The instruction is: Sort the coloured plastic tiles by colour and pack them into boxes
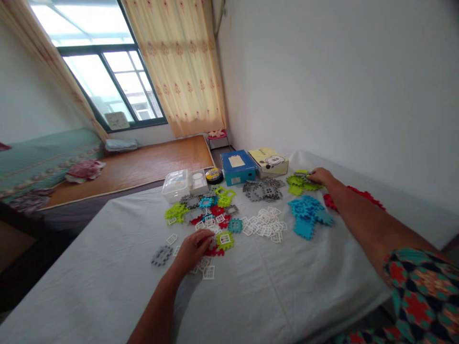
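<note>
My left hand (195, 246) is low over a mixed heap, its fingers curled together; what they hold, if anything, is hidden. Beside its fingertips lie a lime green square piece (224, 240) with a white window frame on it and red notched pieces (216, 251). Far to the right, my right hand (322, 176) reaches over the pile of lime green interlocking pieces (295, 184). Its fingers pinch what looks like a grey interlocking piece (304, 176). Nearer me are a blue pile (304, 215) and red pieces (362, 195), partly behind my right forearm.
White window frames (265, 223) are heaped mid-table, with grey pieces (263, 189) behind them. A clear plastic box (176, 185), a round black-and-yellow tin (214, 175), a blue box (238, 167) and a yellow box (268, 162) stand at the back. The wall borders the right side.
</note>
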The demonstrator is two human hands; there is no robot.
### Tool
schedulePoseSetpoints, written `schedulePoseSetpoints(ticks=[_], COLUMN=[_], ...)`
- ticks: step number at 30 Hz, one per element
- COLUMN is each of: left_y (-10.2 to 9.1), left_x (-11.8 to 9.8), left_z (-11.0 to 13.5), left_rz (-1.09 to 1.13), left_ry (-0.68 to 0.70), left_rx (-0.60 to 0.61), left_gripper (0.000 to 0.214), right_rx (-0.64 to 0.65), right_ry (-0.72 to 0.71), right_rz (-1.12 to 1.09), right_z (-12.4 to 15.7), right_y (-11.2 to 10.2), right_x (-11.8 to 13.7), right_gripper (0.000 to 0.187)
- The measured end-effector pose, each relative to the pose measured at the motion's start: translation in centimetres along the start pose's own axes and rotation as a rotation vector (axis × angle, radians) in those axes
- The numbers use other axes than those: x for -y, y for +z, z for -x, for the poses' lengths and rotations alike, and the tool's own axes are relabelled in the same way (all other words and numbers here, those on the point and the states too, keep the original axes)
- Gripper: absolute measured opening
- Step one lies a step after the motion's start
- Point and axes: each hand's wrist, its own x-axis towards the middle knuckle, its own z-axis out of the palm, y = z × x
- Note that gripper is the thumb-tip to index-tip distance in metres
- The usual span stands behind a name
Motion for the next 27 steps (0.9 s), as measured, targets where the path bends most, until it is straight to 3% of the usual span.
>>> schedulePoseSetpoints(ticks=[7, 16, 27], left_y=[0.2, -0.1, 0.3], left_x=[0.5, -0.1, 0.7], left_z=[0.1, 0.2, 0.2], left_rz=[-0.006, -0.012, -0.024], left_ry=[0.021, -0.003, 0.04], left_rx=[0.003, 0.01, -0.002], left_gripper=[0.023, 0.023, 0.023], right_rx=[0.015, 0.135, 0.018], right_ry=[0.0, -0.015, -0.121], right_rz=[0.036, 0.224, 0.201], right_z=[-1.0, -3.0, -1.8], right_y=[0.1, 0.6, 1.0], right_x=[1.3, 2.4, 1.4], right_gripper=[0.03, 0.029, 0.03])
